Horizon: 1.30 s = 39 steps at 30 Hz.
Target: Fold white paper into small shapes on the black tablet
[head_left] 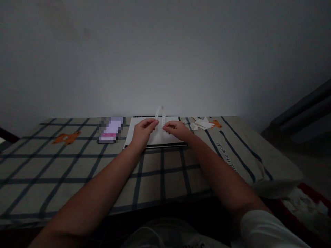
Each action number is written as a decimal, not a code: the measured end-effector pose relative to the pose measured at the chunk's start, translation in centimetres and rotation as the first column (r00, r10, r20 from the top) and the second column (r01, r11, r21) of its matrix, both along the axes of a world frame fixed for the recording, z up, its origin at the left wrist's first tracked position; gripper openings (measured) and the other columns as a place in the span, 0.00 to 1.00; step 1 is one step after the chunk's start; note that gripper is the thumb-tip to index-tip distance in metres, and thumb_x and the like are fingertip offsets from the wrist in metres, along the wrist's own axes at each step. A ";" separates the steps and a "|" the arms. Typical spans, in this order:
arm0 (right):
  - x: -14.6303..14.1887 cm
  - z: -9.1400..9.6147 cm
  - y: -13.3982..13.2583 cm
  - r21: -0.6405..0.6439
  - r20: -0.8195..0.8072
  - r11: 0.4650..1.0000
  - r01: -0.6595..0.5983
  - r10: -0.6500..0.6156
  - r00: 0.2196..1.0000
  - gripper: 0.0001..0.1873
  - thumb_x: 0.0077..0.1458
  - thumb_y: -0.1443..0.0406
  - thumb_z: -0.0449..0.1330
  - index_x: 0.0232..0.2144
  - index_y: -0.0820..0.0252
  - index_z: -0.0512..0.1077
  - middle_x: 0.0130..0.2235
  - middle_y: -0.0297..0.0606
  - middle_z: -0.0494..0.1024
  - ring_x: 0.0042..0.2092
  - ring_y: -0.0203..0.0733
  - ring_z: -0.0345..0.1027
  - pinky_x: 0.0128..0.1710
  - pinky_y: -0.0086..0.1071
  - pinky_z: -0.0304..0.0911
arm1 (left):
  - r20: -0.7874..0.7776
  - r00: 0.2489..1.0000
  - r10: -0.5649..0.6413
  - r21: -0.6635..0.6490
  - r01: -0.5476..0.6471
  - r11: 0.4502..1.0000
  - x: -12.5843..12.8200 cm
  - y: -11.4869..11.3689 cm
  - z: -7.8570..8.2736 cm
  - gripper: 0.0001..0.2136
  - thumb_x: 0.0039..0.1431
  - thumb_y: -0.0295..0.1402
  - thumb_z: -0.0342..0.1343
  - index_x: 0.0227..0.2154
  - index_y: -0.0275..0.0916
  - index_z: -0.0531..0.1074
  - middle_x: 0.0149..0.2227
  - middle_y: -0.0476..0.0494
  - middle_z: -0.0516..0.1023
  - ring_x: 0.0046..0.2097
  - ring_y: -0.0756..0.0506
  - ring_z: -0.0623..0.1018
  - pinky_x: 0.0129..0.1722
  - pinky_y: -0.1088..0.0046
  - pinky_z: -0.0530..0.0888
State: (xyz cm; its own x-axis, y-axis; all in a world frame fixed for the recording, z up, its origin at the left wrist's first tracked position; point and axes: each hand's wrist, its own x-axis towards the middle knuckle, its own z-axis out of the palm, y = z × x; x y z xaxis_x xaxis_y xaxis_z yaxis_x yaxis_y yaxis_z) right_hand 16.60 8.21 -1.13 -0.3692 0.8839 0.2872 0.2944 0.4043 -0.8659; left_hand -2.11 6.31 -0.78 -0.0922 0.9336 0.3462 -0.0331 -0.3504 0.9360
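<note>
Head view: left hand [144, 130] and right hand [179, 129] both pinch one curved white strip [163, 119]; one phone [111, 130] lies on one checked tablecloth [64, 165], before one grey wall [165, 62].

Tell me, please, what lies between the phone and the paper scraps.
The head view shows a white sheet beneath the left hand, right hand and curved strip.

The white strip [163, 117] is looking thin and pliable, its exact material staying unclear, while the sheet [165, 138] is showing a smooth, matt, papery face. Paper scraps [204, 124] are looking crisp, the cloth tablecloth [77, 167] is appearing dull and creased, and the wall [165, 62] is looking matt.
</note>
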 end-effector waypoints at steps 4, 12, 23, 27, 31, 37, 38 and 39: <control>0.0 -0.2 -0.5 -0.003 0.076 0.996 -0.093 0.093 0.993 0.11 0.53 0.57 0.60 0.26 0.59 0.74 0.26 0.32 0.74 0.29 0.36 0.65 0.32 0.32 0.59 | 0.072 0.997 0.034 -0.027 -0.032 0.999 -0.1 0.6 -0.2 0.18 0.44 0.48 0.69 0.33 0.40 0.80 0.35 0.46 0.81 0.36 0.48 0.76 0.35 0.73 0.70; 0.3 0.1 -0.9 -0.047 0.078 0.988 -0.144 0.148 0.986 0.09 0.52 0.60 0.60 0.25 0.59 0.74 0.26 0.33 0.75 0.28 0.36 0.65 0.32 0.32 0.61 | 0.195 0.978 -0.067 -0.114 0.090 0.989 0.0 1.0 -0.9 0.17 0.48 0.47 0.68 0.35 0.41 0.75 0.49 0.42 0.81 0.50 0.44 0.78 0.46 0.68 0.75; 0.2 0.3 -1.3 -0.086 0.090 0.975 -0.207 0.214 0.973 0.10 0.52 0.59 0.59 0.24 0.58 0.73 0.24 0.32 0.73 0.27 0.36 0.64 0.30 0.31 0.59 | 0.271 0.962 -0.018 -0.191 0.072 0.979 0.2 0.6 -0.5 0.12 0.51 0.40 0.68 0.35 0.41 0.76 0.46 0.44 0.81 0.49 0.45 0.78 0.41 0.74 0.74; -0.1 -0.1 -1.5 -0.071 0.099 0.978 -0.196 0.203 0.974 0.17 0.56 0.53 0.58 0.23 0.58 0.71 0.24 0.33 0.71 0.27 0.36 0.63 0.30 0.32 0.58 | 0.243 0.970 0.020 -0.184 0.026 0.983 0.2 0.6 -0.5 0.13 0.53 0.42 0.67 0.37 0.41 0.76 0.47 0.42 0.80 0.52 0.43 0.78 0.41 0.73 0.75; -0.6 -0.6 -1.6 -0.024 0.124 0.986 -0.164 0.166 0.978 0.20 0.55 0.49 0.61 0.24 0.58 0.71 0.25 0.32 0.70 0.29 0.36 0.62 0.32 0.32 0.56 | 0.219 0.975 0.030 -0.169 0.007 0.986 0.0 0.6 -0.6 0.14 0.52 0.44 0.66 0.38 0.42 0.75 0.50 0.42 0.79 0.53 0.42 0.77 0.42 0.71 0.75; -0.3 -0.4 -1.2 0.041 0.156 0.994 -0.098 0.090 0.984 0.18 0.54 0.50 0.61 0.25 0.59 0.72 0.25 0.32 0.70 0.30 0.37 0.61 0.33 0.32 0.55 | 0.224 0.973 0.063 -0.175 -0.024 0.984 -0.2 1.0 -0.7 0.15 0.49 0.45 0.66 0.35 0.43 0.73 0.44 0.45 0.79 0.50 0.43 0.76 0.42 0.70 0.72; -0.2 -0.4 -1.0 0.045 0.152 0.995 -0.090 0.083 0.985 0.18 0.54 0.51 0.61 0.25 0.59 0.72 0.25 0.32 0.70 0.30 0.37 0.61 0.33 0.32 0.55 | 0.223 0.972 0.079 -0.183 -0.038 0.982 -0.2 1.0 -0.7 0.15 0.49 0.44 0.66 0.34 0.43 0.73 0.43 0.45 0.78 0.49 0.43 0.76 0.41 0.71 0.72; 0.0 -0.3 -0.9 0.049 0.150 0.995 -0.083 0.075 0.986 0.18 0.53 0.51 0.61 0.26 0.59 0.72 0.25 0.33 0.70 0.31 0.38 0.62 0.33 0.32 0.55 | 0.225 0.970 0.092 -0.192 -0.049 0.980 -0.2 1.1 -0.7 0.14 0.48 0.43 0.66 0.34 0.42 0.73 0.43 0.46 0.78 0.48 0.43 0.76 0.41 0.71 0.71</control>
